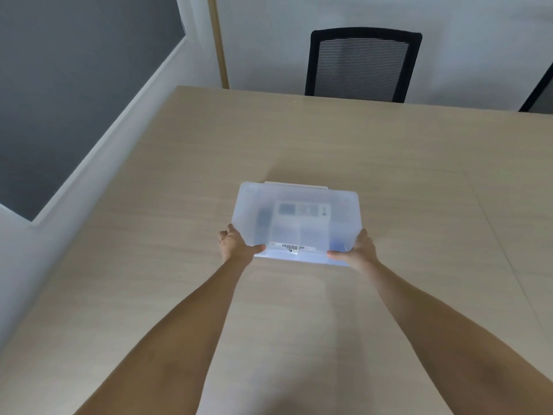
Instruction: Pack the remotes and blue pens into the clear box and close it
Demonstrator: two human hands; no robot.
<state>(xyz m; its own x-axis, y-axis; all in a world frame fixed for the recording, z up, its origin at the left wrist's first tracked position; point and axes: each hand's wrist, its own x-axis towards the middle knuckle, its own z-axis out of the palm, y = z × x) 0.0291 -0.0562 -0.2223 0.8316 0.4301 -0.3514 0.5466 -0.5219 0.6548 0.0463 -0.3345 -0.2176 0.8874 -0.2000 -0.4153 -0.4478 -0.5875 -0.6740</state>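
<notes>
Clear box (296, 223): lay lid-on near the middle of the surface (389, 175), blurred shapes inside.
Left hand (236, 245): clasped the box's near left corner, thumb on the lid.
Right hand (357, 250): clasped the near right corner likewise.
Chair (362, 64): beyond the far edge.

We are seeing only blurred shapes through the clear box (311, 232): a pale remote (302, 211), a dark shape and a blue smudge, none identifiable. Our fingers are disappearing beneath its corners.

Office meeting room; long table (389, 151); mesh chair (362, 65)
</notes>
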